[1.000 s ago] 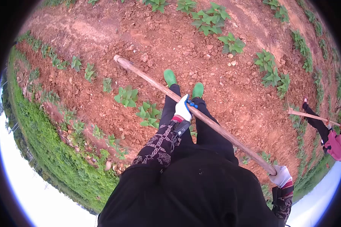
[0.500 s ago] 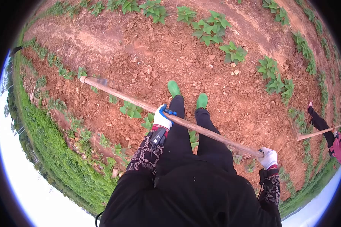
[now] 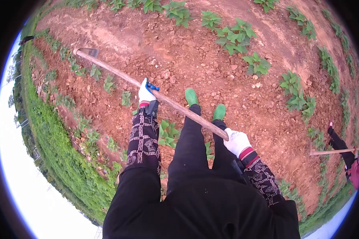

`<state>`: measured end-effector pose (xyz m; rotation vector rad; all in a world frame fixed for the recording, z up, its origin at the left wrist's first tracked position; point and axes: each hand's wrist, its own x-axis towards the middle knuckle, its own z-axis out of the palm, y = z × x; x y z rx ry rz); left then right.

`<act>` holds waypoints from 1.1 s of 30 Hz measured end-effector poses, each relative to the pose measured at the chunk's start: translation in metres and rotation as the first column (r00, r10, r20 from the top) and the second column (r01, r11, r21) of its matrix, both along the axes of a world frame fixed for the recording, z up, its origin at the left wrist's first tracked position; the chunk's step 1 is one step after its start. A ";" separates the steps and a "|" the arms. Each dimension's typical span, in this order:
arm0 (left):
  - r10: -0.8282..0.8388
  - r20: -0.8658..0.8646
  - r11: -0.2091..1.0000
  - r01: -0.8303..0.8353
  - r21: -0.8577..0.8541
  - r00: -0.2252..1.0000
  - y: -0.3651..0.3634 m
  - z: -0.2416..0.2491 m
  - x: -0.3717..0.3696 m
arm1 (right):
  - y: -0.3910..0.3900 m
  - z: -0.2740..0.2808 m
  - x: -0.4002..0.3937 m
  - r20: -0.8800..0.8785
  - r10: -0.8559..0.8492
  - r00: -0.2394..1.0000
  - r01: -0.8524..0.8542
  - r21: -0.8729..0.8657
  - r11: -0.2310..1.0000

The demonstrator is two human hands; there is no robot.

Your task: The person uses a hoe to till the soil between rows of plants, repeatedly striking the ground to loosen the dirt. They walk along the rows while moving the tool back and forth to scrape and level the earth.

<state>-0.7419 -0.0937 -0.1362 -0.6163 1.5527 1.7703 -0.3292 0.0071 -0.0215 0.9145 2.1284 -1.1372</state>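
Note:
A long wooden-handled hoe [image 3: 179,108] runs slantwise across my body, its metal blade [image 3: 92,52] at the upper left above reddish soil. My left hand [image 3: 146,91], in a white glove with blue fingers, is wrapped round the middle of the handle. Near the handle's butt end, my right hand [image 3: 238,142] grips it in a white glove. Both forearms have patterned dark sleeves, with a small black device strapped at each wrist. Below the handle, my green shoes [image 3: 191,96] stand on the clods.
Leafy green plants [image 3: 236,36] grow in rows across the red soil. More plants [image 3: 168,133] stand beside my legs. At the right, another person [image 3: 355,171] holds a similar long-handled tool [image 3: 333,151]. Dense green growth [image 3: 56,155] borders the left side.
The hoe has moved up and forward, its blade shifting toward the upper left. My right hand has come inward from the right, and my left hand has reached further out.

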 end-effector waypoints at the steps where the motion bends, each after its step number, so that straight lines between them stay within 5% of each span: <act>1: -0.018 0.032 0.999 0.020 -0.048 0.999 0.006 -0.012 0.025 | -0.002 0.002 0.013 0.013 -0.003 1.000 0.003 0.005 1.000; 4: -0.099 0.230 0.983 0.131 -0.126 0.968 -0.006 -0.081 0.123 | -0.009 0.028 0.085 0.288 0.022 0.957 -0.015 -0.026 1.000; 5: -0.093 0.232 0.977 0.133 -0.165 0.968 -0.002 -0.075 0.162 | -0.008 0.052 0.113 0.382 0.026 0.924 -0.014 -0.034 0.999; 7: -0.116 0.288 0.993 0.115 0.018 0.951 -0.013 -0.060 0.225 | -0.004 0.090 0.163 0.412 0.008 0.911 0.028 -0.080 0.996; 8: -0.097 0.329 0.987 0.133 -0.089 0.940 -0.006 -0.025 0.245 | -0.006 0.113 0.178 0.418 -0.018 0.908 0.050 -0.065 0.997; 11: -0.146 0.446 0.987 0.158 0.010 0.883 -0.017 -0.008 0.261 | -0.011 0.154 0.189 0.504 -0.054 0.862 0.126 -0.109 0.986; 19: -0.092 0.514 0.996 0.069 0.064 0.853 0.007 -0.050 0.176 | 0.009 0.140 0.192 0.486 -0.054 0.872 0.073 -0.021 0.997; 23: -0.236 0.569 0.927 0.006 0.376 0.788 -0.022 -0.116 0.181 | 0.011 0.125 0.200 0.424 -0.059 0.904 0.058 0.014 0.998; 24: -0.032 0.620 0.999 0.048 -0.009 0.784 -0.002 -0.067 0.177 | 0.009 0.125 0.200 0.416 -0.062 0.907 0.062 0.014 0.998; 27: 0.044 0.671 0.998 -0.006 -0.059 0.740 -0.007 -0.057 0.166 | -0.002 0.115 0.208 0.328 -0.104 0.939 0.087 0.067 0.994; 33: 0.106 0.481 0.993 -0.121 0.001 0.870 -0.005 -0.007 0.059 | -0.011 0.044 0.147 0.206 -0.062 0.977 0.037 0.125 0.992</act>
